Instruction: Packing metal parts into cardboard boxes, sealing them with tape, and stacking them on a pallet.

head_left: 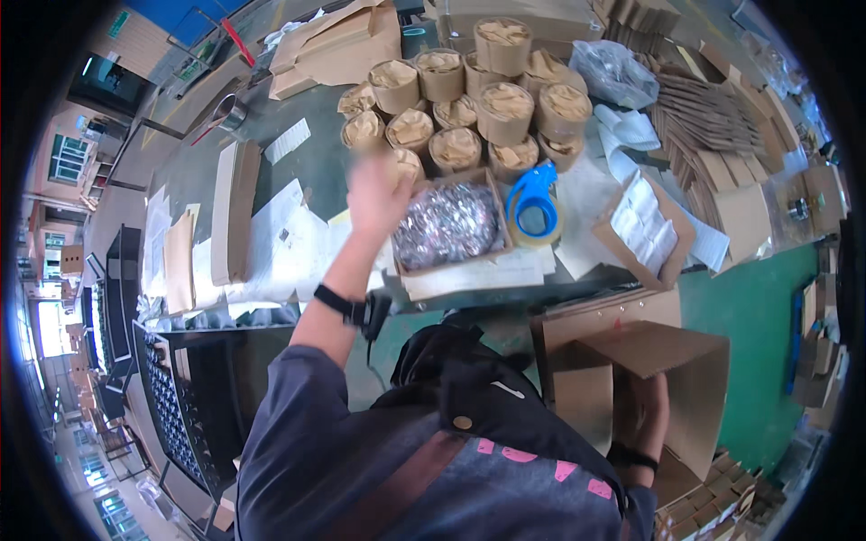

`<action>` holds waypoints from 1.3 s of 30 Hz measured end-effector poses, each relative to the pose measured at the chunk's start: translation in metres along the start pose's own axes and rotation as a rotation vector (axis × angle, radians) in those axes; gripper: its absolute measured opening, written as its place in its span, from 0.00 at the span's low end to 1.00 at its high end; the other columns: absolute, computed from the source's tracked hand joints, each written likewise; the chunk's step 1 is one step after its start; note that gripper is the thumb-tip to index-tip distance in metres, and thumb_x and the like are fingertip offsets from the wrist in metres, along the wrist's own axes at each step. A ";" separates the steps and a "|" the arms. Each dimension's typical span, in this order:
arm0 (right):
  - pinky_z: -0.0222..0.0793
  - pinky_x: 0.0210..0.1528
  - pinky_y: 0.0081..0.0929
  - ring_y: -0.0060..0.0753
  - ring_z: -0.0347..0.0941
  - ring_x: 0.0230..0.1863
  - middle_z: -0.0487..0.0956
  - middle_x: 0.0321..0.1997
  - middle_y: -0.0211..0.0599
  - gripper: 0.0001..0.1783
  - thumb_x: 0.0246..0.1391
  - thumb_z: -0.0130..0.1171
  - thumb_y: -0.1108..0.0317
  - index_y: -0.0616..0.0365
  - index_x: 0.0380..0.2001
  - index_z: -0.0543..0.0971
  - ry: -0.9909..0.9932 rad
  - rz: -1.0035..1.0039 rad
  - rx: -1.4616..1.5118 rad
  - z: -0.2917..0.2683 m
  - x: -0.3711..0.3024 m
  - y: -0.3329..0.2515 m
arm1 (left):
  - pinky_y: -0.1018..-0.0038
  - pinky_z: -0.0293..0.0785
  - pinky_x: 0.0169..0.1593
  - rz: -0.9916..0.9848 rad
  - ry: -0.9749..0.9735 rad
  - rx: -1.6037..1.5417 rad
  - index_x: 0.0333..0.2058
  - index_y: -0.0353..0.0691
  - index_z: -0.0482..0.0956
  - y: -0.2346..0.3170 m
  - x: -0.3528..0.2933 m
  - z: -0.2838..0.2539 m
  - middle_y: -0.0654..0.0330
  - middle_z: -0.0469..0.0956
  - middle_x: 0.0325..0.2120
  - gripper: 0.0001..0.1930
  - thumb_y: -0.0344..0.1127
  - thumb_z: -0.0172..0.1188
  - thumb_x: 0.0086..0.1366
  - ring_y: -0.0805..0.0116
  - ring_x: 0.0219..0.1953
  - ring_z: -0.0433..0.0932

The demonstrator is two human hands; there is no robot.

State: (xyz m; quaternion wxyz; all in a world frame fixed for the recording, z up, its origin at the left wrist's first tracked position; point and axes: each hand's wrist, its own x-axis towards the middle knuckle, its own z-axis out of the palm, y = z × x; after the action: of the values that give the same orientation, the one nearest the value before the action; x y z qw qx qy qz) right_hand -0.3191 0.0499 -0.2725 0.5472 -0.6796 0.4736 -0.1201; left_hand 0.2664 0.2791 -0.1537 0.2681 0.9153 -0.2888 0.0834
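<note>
My left hand point(377, 194) reaches over the table, its fingers smeared by motion. It is beside a short cardboard tube stuffed with brown paper point(408, 163); whether it grips anything cannot be made out. Right of that hand, a shallow cardboard box point(503, 242) holds shiny clear plastic packets point(449, 223). At the lower right, my right hand point(651, 389) reaches inside an open cardboard carton point(699, 397), under its flap. The fingers of that hand are hidden. Several more paper-stuffed tubes point(504, 114) stand grouped, partly stacked, beyond my left hand.
A blue tape dispenser point(532, 203) stands right of the shallow box. Long cardboard pieces point(236, 212) and loose white sheets point(275, 225) lie to the left. Flattened cardboard point(713, 117) and a clear plastic bag point(613, 74) are at the far right. A metal cup point(230, 112) lies far left.
</note>
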 end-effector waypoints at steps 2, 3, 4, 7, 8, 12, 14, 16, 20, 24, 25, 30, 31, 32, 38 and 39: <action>0.64 0.19 0.22 0.23 0.69 0.19 0.77 0.22 0.35 0.08 0.58 0.50 0.73 0.65 0.39 0.75 -0.197 0.220 -0.399 -0.020 -0.020 -0.083 | 0.62 0.70 0.51 -0.242 -0.125 0.106 0.49 0.32 0.67 -0.045 0.036 0.008 0.43 0.71 0.45 0.36 0.56 0.64 0.51 0.46 0.48 0.73; 0.63 0.19 0.19 0.21 0.68 0.18 0.76 0.21 0.34 0.08 0.58 0.50 0.72 0.65 0.38 0.74 -0.135 0.270 -0.240 -0.006 -0.048 -0.163 | 0.62 0.69 0.53 -0.419 -0.294 0.171 0.53 0.30 0.62 -0.050 0.053 0.019 0.41 0.68 0.49 0.45 0.64 0.63 0.49 0.45 0.50 0.71; 0.62 0.19 0.17 0.20 0.67 0.17 0.75 0.21 0.34 0.08 0.58 0.50 0.72 0.64 0.37 0.74 -0.060 0.322 -0.079 0.012 -0.071 -0.228 | 0.61 0.67 0.57 -0.443 -0.554 -0.008 0.59 0.25 0.51 -0.048 0.069 0.030 0.38 0.63 0.53 0.60 0.74 0.61 0.44 0.46 0.56 0.66; 0.65 0.25 0.18 0.22 0.70 0.22 0.76 0.24 0.36 0.09 0.56 0.49 0.73 0.65 0.39 0.74 0.105 -0.081 0.105 0.090 -0.079 -0.331 | 0.60 0.66 0.58 -0.399 -0.634 0.178 0.64 0.31 0.43 -0.022 0.073 0.054 0.41 0.58 0.58 0.63 0.69 0.65 0.43 0.46 0.59 0.61; 0.66 0.27 0.20 0.22 0.71 0.26 0.77 0.26 0.37 0.10 0.55 0.48 0.75 0.65 0.40 0.74 0.101 -0.229 0.183 0.122 -0.057 -0.358 | 0.61 0.66 0.58 -0.447 -0.664 0.144 0.66 0.34 0.40 -0.016 0.076 0.041 0.43 0.58 0.58 0.64 0.68 0.66 0.42 0.47 0.60 0.60; 0.69 0.49 0.23 0.26 0.74 0.45 0.78 0.42 0.35 0.17 0.58 0.55 0.69 0.64 0.49 0.72 -0.606 -0.362 0.159 0.285 0.082 -0.430 | 0.59 0.67 0.57 -0.343 -0.695 0.142 0.62 0.38 0.48 -0.073 0.063 0.025 0.47 0.60 0.56 0.54 0.59 0.69 0.44 0.47 0.59 0.61; 0.69 0.52 0.32 0.38 0.74 0.50 0.78 0.45 0.46 0.22 0.52 0.62 0.63 0.62 0.48 0.73 -0.576 -0.545 -0.101 0.359 0.161 -0.414 | 0.57 0.65 0.58 -0.271 -0.672 0.083 0.60 0.34 0.51 -0.082 0.059 0.011 0.40 0.62 0.54 0.51 0.53 0.68 0.42 0.40 0.56 0.63; 0.65 0.53 0.37 0.41 0.70 0.52 0.71 0.52 0.46 0.39 0.44 0.68 0.56 0.61 0.56 0.65 -0.341 -0.644 -0.737 0.418 0.209 -0.433 | 0.56 0.67 0.56 -0.215 -0.542 0.088 0.63 0.41 0.47 -0.106 0.048 -0.001 0.42 0.62 0.52 0.54 0.51 0.70 0.40 0.40 0.55 0.64; 0.56 0.56 0.53 0.49 0.60 0.60 0.66 0.57 0.50 0.52 0.36 0.72 0.54 0.61 0.60 0.56 0.079 -0.607 -1.055 0.498 0.233 -0.408 | 0.59 0.69 0.55 -0.249 -0.631 0.125 0.65 0.49 0.41 -0.117 0.063 -0.034 0.46 0.59 0.55 0.55 0.51 0.69 0.44 0.45 0.56 0.65; 0.51 0.58 0.52 0.51 0.61 0.56 0.67 0.51 0.47 0.51 0.30 0.74 0.54 0.54 0.58 0.58 -0.141 -0.599 -1.100 0.499 0.211 -0.425 | 0.59 0.70 0.54 -0.206 -0.692 0.202 0.66 0.53 0.45 -0.123 0.090 -0.017 0.44 0.64 0.53 0.54 0.51 0.68 0.43 0.44 0.54 0.67; 0.56 0.56 0.49 0.51 0.62 0.54 0.67 0.46 0.45 0.48 0.27 0.74 0.55 0.47 0.56 0.63 -0.155 -0.714 -1.075 0.495 0.207 -0.419 | 0.59 0.70 0.54 -0.183 -0.710 0.222 0.65 0.52 0.47 -0.123 0.102 -0.010 0.43 0.66 0.51 0.53 0.51 0.68 0.42 0.43 0.54 0.67; 0.65 0.52 0.43 0.54 0.64 0.52 0.67 0.47 0.48 0.41 0.26 0.71 0.59 0.47 0.51 0.68 -0.325 -0.641 -0.976 0.480 0.209 -0.419 | 0.60 0.70 0.54 -0.156 -0.644 0.161 0.63 0.46 0.55 -0.122 0.105 -0.001 0.46 0.68 0.51 0.49 0.52 0.68 0.43 0.46 0.54 0.67; 0.64 0.54 0.44 0.55 0.64 0.52 0.67 0.49 0.49 0.41 0.27 0.71 0.59 0.47 0.52 0.68 -0.285 -0.606 -0.784 0.473 0.207 -0.426 | 0.61 0.70 0.54 -0.141 -0.593 0.139 0.61 0.44 0.57 -0.126 0.101 -0.002 0.48 0.68 0.51 0.48 0.53 0.68 0.43 0.48 0.54 0.67; 0.63 0.55 0.44 0.56 0.64 0.53 0.67 0.50 0.50 0.42 0.28 0.71 0.58 0.48 0.52 0.67 -0.246 -0.570 -0.592 0.467 0.203 -0.436 | 0.61 0.70 0.54 -0.139 -0.593 0.138 0.61 0.44 0.57 -0.130 0.095 -0.007 0.48 0.68 0.51 0.48 0.53 0.68 0.43 0.48 0.54 0.67; 0.63 0.58 0.44 0.61 0.66 0.55 0.66 0.54 0.63 0.48 0.34 0.67 0.50 0.54 0.60 0.60 -0.280 -0.447 -0.714 0.471 0.224 -0.497 | 0.59 0.72 0.50 -0.195 -0.511 0.133 0.58 0.44 0.63 -0.144 0.026 -0.044 0.52 0.70 0.48 0.43 0.49 0.69 0.42 0.48 0.50 0.69; 0.64 0.57 0.44 0.62 0.65 0.55 0.66 0.54 0.61 0.50 0.33 0.68 0.50 0.53 0.60 0.59 -0.270 -0.420 -0.797 0.476 0.235 -0.488 | 0.58 0.73 0.48 -0.196 -0.514 0.134 0.59 0.48 0.63 -0.144 0.019 -0.045 0.52 0.69 0.48 0.43 0.50 0.69 0.42 0.49 0.49 0.68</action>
State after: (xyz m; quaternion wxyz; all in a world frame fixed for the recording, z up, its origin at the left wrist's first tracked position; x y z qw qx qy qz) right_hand 0.3782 0.1441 -0.1151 0.2643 -0.9274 0.2595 0.0523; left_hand 0.3646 0.3934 -0.1731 0.1319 0.9456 -0.2513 -0.1587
